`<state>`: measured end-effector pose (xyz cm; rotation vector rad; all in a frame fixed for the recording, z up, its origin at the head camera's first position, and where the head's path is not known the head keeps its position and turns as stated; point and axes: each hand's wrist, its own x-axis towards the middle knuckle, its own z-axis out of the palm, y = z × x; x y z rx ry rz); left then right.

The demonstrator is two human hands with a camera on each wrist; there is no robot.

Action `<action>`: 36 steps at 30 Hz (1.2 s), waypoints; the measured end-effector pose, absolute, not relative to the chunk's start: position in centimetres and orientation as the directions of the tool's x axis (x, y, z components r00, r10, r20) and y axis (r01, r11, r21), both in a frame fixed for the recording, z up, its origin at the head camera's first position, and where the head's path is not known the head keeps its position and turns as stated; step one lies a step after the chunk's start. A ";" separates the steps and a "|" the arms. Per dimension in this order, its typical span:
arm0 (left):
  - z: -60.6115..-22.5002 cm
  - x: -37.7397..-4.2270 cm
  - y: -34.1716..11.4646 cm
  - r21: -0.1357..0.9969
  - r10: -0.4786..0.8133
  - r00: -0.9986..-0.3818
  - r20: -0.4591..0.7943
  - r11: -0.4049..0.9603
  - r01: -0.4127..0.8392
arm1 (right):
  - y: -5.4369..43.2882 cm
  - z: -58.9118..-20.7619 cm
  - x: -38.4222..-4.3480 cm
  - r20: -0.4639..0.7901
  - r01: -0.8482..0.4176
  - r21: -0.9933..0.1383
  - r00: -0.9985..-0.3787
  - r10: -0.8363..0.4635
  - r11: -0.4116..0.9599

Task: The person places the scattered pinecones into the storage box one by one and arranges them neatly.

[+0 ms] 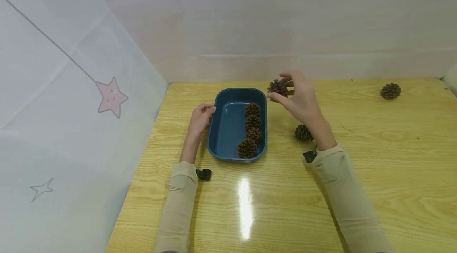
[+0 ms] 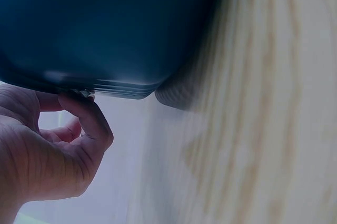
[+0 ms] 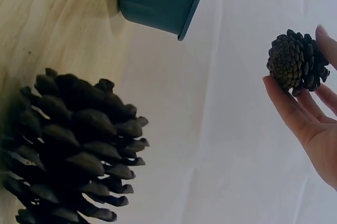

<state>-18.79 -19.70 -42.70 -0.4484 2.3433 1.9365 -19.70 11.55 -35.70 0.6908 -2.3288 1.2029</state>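
Note:
My right hand holds a brown pine cone between thumb and fingers, raised just off the right rim of a dark blue rectangular tray. In the right wrist view the held pine cone is clear of the table. My left hand grips the tray's left rim; the left wrist view shows its thumb and fingers curled at that edge. Inside the tray, several pine cones line up along the right wall. Beneath my right wrist lies another pine cone, partly hidden by the forearm.
One more pine cone lies at the far right back of the wooden table. A pale sheet hangs behind the table, and a white wall covering with a pink star stands at the left.

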 end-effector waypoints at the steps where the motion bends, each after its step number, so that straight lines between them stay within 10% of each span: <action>1: -42.7 -18.8 -19.7 0.950 -0.179 -0.955 -0.237 0.165 -0.266 | 11.5 -35.8 -19.7 0.582 -0.612 -0.614 -0.777 -0.238 0.499; 36: -42.7 -18.8 -19.8 0.950 -0.172 -0.958 -0.231 0.171 -0.260 | 7.9 -37.5 -19.0 0.553 -0.748 -0.460 -0.663 -0.505 0.478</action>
